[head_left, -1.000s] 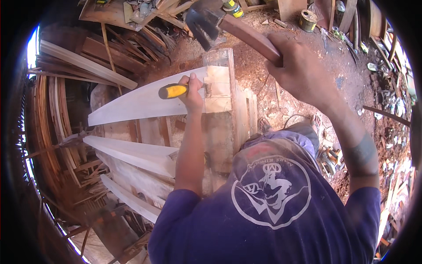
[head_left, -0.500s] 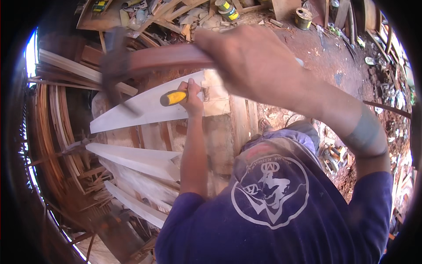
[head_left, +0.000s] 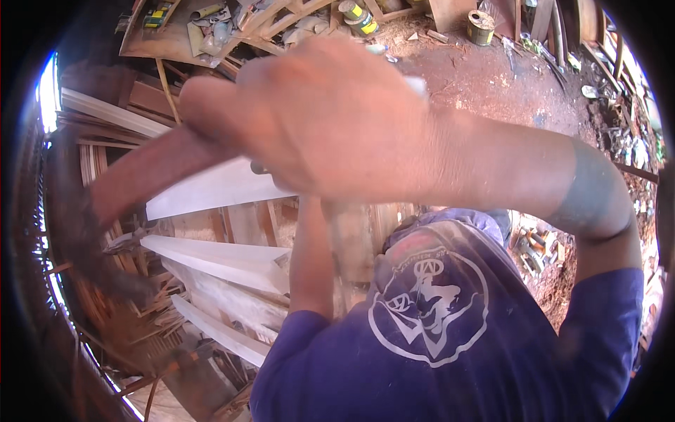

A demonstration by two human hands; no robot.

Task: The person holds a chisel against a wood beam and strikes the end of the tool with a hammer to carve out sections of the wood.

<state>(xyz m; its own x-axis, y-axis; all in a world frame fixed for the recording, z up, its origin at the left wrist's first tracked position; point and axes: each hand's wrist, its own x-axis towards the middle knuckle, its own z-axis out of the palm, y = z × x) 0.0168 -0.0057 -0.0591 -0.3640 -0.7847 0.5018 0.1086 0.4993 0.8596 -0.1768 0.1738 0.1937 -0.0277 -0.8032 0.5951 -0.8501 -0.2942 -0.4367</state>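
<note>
My right hand [head_left: 330, 119] is raised close to the camera, closed round the reddish wooden handle of a hammer [head_left: 155, 169]. The hammer's dark head, smeared by motion, is at the far left. Below, my left forearm [head_left: 313, 260] reaches toward a white-faced board [head_left: 218, 186]. My right hand hides my left hand, which half a second ago was gripping a chisel with a yellow-and-black handle. Only the dark end of the chisel [head_left: 258, 167] shows now, beside my right hand. The chisel's blade is out of sight.
More white-edged wooden pieces [head_left: 218, 257] lie nearer me on the bench. Long planks [head_left: 112, 109] and scrap wood crowd the left side. Tins [head_left: 481, 28] stand at the back. A person in a dark blue shirt [head_left: 436, 316] fills the lower part, and debris litters the right.
My right hand has come up and leftward, closer to the camera, and the hammer has swung left with its head lower. It now covers my left hand and most of the chisel.
</note>
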